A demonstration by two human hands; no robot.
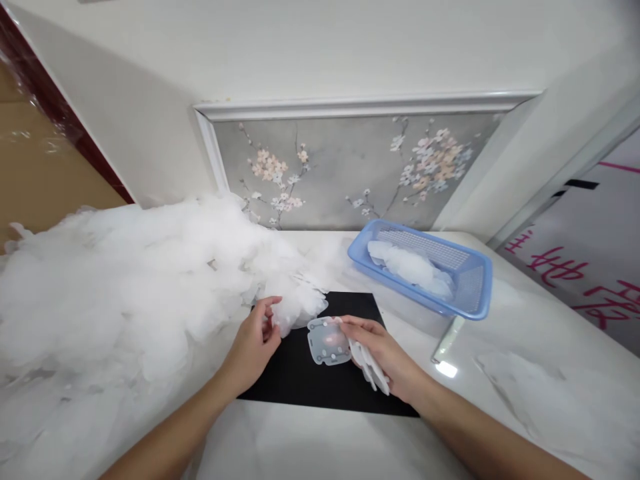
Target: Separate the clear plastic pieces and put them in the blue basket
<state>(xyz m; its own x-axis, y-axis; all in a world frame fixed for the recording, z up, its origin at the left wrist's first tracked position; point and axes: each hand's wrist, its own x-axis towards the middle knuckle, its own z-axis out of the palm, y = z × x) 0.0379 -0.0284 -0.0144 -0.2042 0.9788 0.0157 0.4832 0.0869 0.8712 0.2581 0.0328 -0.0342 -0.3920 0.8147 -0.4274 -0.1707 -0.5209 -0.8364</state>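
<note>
My right hand grips several thin translucent plastic pieces fanned out like a small stack. One flat piece with rounded corners, small holes and notched edges sticks out to the left, above the black mat. My left hand has its fingers curled at the edge of a clump of similar pieces, pinching at its near side. Exactly which piece lies between those fingertips is hard to make out. The clump joins a large heap of white translucent pieces on the left.
A blue plastic basket holding more translucent pieces stands at the back right. Beside it lies a pale green-handled tool. A clear plastic bag or film rests at the right. Behind the white tabletop is a wall with a framed floral panel.
</note>
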